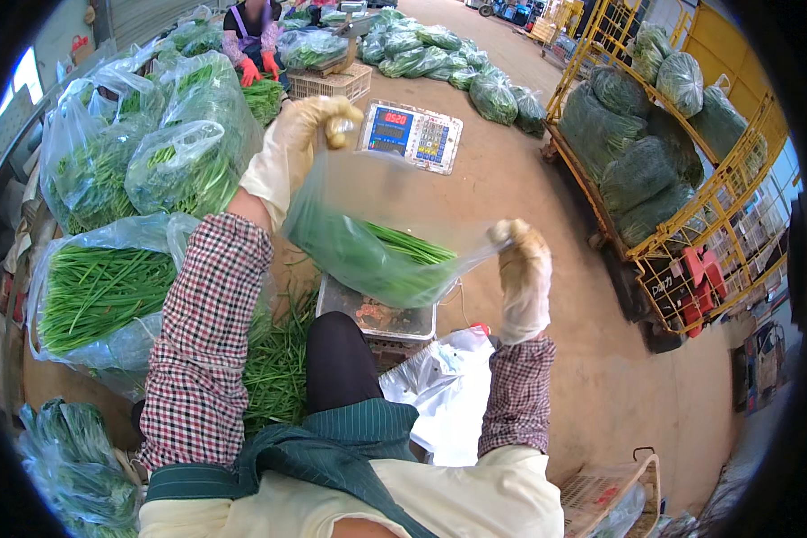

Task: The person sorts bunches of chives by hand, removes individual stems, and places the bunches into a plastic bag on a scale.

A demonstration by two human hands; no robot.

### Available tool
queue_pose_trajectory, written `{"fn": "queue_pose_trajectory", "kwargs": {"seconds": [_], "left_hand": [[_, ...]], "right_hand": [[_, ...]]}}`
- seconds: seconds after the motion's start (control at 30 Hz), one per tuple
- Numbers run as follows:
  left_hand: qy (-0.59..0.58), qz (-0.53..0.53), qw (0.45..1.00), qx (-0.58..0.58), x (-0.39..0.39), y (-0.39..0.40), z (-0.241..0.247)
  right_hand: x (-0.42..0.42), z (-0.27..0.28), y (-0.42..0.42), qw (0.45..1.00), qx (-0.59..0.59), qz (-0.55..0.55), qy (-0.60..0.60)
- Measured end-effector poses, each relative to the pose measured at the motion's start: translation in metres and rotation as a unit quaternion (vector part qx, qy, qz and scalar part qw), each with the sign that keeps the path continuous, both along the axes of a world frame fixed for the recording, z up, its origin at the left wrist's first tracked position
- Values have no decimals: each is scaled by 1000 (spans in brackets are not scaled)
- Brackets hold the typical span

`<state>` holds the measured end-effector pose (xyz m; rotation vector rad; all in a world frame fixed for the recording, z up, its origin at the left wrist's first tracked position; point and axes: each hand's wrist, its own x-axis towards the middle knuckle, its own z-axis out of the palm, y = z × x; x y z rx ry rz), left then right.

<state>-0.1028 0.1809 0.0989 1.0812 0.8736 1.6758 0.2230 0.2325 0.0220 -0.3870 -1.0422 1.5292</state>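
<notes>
My left hand [339, 123], in a pale rubber glove, grips one upper corner of a clear plastic bag [376, 269]. The other end of the bag is pinched in my gloved right hand [519, 259]. Long thin green stalks, like garlic chives [410, 243], lie inside the sagging bag. Beneath it is the metal pan of a scale [376, 319], partly hidden by the bag. The scale's keypad and lit display [410, 136] stand beyond. A white plastic sheet or stack of bags [450, 387] lies near my right forearm.
Large bags of green stalks [107, 296] crowd the left, with loose stalks [279, 370] by my leg. A person in red gloves [259, 60] sits beyond, beside another scale. Filled bags [494, 97] line the floor. At right stands a yellow cage cart [672, 269]; a plastic crate [608, 491] is lower right.
</notes>
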Motion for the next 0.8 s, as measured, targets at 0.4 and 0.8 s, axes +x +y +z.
{"fn": "queue_pose_trajectory", "kwargs": {"seconds": [0.4, 0.8], "left_hand": [[-7, -214, 971, -110, 87, -4, -85], [416, -23, 900, -126, 49, 5, -192]], "right_hand": [[-47, 1, -20, 973, 118, 70, -187], [-12, -75, 58, 747, 49, 264, -609]]}}
